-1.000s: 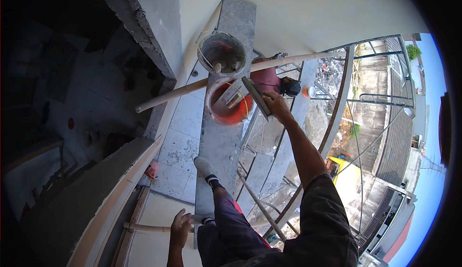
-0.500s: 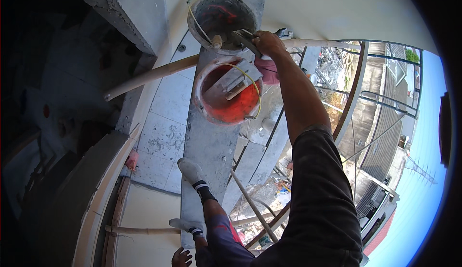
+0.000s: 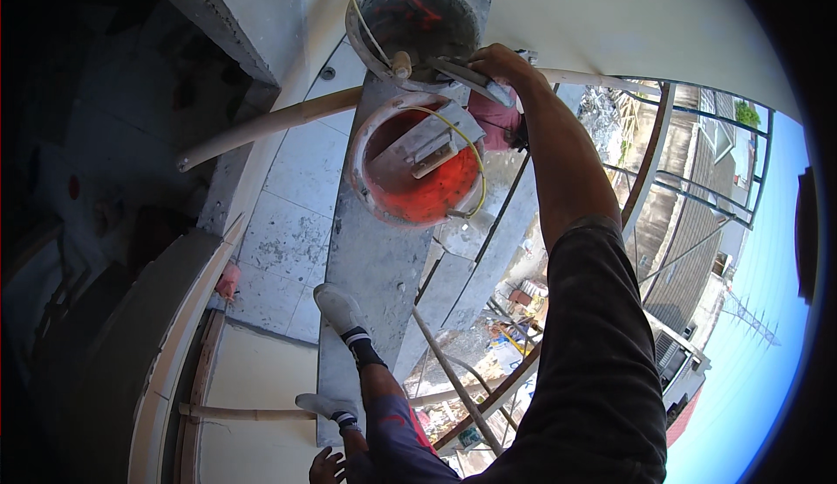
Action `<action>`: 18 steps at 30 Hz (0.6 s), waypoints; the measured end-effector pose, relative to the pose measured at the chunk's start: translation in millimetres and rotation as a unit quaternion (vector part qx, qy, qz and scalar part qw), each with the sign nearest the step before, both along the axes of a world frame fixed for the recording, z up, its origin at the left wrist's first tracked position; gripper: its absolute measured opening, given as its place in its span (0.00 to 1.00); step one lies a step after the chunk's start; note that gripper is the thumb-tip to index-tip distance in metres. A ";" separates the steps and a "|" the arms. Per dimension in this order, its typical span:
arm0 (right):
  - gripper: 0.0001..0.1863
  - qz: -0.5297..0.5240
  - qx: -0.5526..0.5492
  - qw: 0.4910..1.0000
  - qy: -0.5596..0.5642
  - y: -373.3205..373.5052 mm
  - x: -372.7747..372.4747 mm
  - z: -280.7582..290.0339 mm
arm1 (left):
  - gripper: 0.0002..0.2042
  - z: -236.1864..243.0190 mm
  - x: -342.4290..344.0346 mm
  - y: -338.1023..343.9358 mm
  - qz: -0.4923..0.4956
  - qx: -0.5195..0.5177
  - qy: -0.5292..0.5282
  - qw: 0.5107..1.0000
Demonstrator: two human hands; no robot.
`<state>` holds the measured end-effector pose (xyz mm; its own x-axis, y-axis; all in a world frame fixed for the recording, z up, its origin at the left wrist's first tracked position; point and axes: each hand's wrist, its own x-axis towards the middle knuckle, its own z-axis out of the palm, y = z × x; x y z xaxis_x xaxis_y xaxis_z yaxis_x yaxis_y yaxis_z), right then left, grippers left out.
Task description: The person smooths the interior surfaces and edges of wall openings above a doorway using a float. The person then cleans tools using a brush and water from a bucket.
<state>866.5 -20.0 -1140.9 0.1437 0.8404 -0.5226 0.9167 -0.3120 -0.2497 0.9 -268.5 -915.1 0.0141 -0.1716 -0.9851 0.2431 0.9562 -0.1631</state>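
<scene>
My right hand [image 3: 506, 67] is closed on a flat trowel [image 3: 473, 80], its blade grey with mortar. The trowel lies over the near right rim of a dark bucket [image 3: 364, 41] with a grey mix inside. A wooden handle [image 3: 401, 64] sticks up at that bucket's rim. Nearer to me stands a red bucket [image 3: 356, 157] holding reddish, wet-looking contents. A flat float [image 3: 436, 139] with a pale handle rests across its opening. My left hand [image 3: 327, 466] hangs at the lower edge near my leg, its fingers apart and holding nothing.
Both buckets and my feet stand on a narrow grey plank [image 3: 370, 257]. A wooden pole [image 3: 270, 128] crosses at the left. Scaffold bars [image 3: 458, 379] and a drop to rubble lie on the right. A pale wall [image 3: 610, 17] rises ahead; a pinkish bag [image 3: 495, 122] sits beside the buckets.
My right hand has drawn the trowel from inside the dark bucket to its right rim. The view has shifted slightly. My left hand stays low by my leg.
</scene>
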 end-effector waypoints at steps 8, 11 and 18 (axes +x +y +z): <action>0.13 -0.220 -0.133 0.960 0.111 24.3 -42.5 10.7 | 0.29 9.6 -5.3 18.8 -0.022 0.024 0.049 0.998; 0.15 -0.105 -0.070 0.981 0.145 -27.8 33.5 20.7 | 0.28 -12.8 6.7 -6.0 -0.005 -0.009 0.007 1.000; 0.10 -0.651 0.007 0.541 0.533 -41.6 -54.1 33.9 | 0.28 13.7 2.2 5.6 -0.007 0.037 0.024 0.999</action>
<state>812.5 -61.5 -1107.0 0.2420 0.3946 -0.8864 -0.7442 -0.5107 -0.4305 3.1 -262.9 -901.4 -0.0356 -0.0990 -0.9944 0.2493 0.9628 -0.1048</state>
